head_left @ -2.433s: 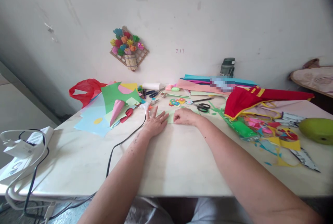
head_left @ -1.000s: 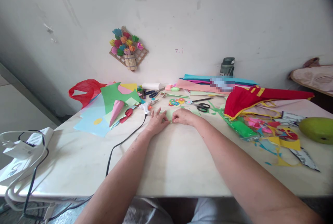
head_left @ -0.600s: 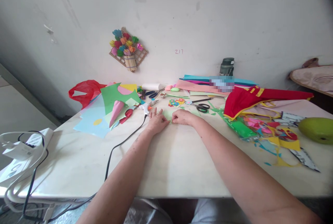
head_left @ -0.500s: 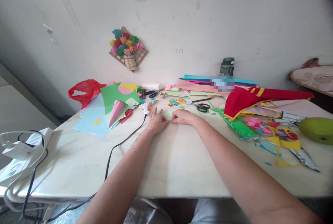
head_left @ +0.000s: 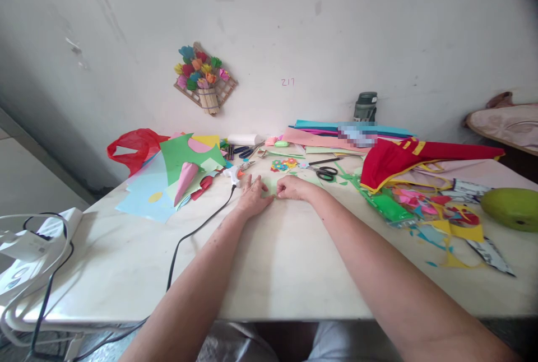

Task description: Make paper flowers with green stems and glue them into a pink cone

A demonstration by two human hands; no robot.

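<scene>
A pale green sheet of paper point(head_left: 271, 184) lies on the table between my hands. My left hand point(head_left: 253, 196) rests on its left side with the fingers stretched out and the thumb pointing toward the right hand. Curled into a pinch, my right hand point(head_left: 293, 188) holds the paper's near edge; its fingertips are partly hidden. Just left of my left hand is a white glue gun point(head_left: 232, 176) with an orange part. Behind the paper sit several small paper flowers point(head_left: 283, 165), and black-handled scissors point(head_left: 326, 173) lie beyond my right hand.
Coloured paper sheets point(head_left: 145, 188) and a pink paper cone point(head_left: 186, 180) lie at left. A black cord point(head_left: 197, 229) crosses the table near a power strip point(head_left: 25, 272). On the right are a red cloth point(head_left: 390, 163), paper scraps point(head_left: 462, 231) and a green fruit point(head_left: 510, 209).
My left thumb has straightened a little and come closer to the right hand. My right hand keeps its pinch in nearly the same place. The whole view has shifted slightly.
</scene>
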